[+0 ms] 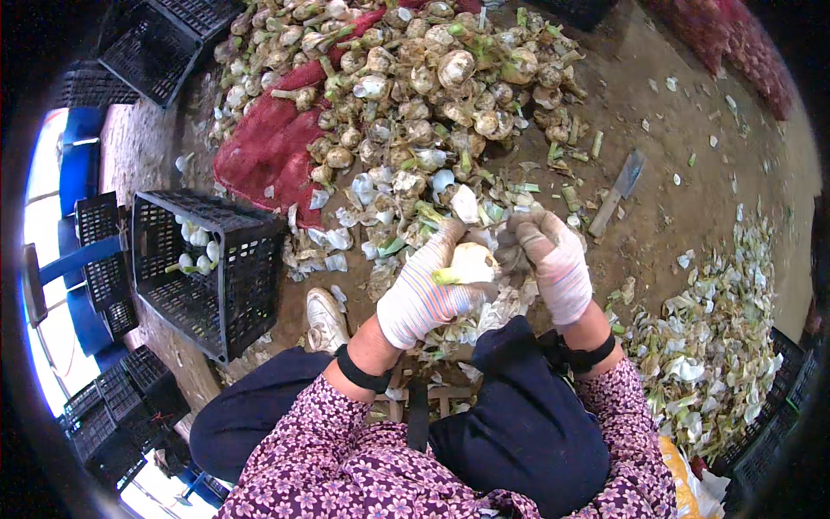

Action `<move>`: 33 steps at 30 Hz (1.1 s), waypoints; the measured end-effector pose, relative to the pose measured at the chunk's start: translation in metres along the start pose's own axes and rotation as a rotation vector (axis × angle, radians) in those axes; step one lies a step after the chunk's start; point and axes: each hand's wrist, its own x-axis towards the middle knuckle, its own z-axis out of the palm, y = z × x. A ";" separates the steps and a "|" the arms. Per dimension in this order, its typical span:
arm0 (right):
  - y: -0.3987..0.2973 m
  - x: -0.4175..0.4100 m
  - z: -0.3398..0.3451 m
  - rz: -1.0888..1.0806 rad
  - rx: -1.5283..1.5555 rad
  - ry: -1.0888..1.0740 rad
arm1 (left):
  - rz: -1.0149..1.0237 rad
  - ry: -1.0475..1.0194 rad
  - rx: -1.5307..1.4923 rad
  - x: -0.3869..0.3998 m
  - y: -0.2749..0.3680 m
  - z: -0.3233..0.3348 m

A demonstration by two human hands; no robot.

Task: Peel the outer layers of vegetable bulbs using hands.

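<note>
Both my hands wear striped, soiled knit work gloves. My left hand (pixel 431 292) is closed around a peeled white garlic bulb (pixel 472 263), whose short green stem stub points left. My right hand (pixel 548 259) is just to the right of the bulb, its fingers curled; what lies between its fingertips is too blurred to tell. Beyond the hands rises a large heap of unpeeled garlic bulbs (pixel 415 97) with dry skins and cut stems. A knife (pixel 616 191) with a wooden handle rests on the ground right of my right hand.
A black plastic crate (pixel 253 285) with several white garlic bulbs (pixel 198 240) stands at the left. A red mesh sack (pixel 266 156) lies beside the heap. Peeled garlic skins (pixel 694 370) are piled at the right; full red mesh sacks (pixel 746 52) stand top right. More black crates (pixel 110 415) are lower left.
</note>
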 end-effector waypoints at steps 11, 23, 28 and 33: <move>0.020 -0.011 0.010 -0.428 -0.597 -0.050 | -0.050 0.020 -0.278 0.004 -0.017 -0.006; 0.030 -0.011 0.002 -0.510 -0.604 -0.123 | 0.122 0.023 0.407 0.009 -0.027 -0.004; 0.019 -0.005 0.011 -0.279 -0.584 -0.102 | 0.016 -0.003 0.295 0.014 -0.052 -0.010; 0.014 -0.004 0.006 -0.033 -0.115 -0.141 | -0.433 -0.074 -0.989 0.027 -0.025 0.003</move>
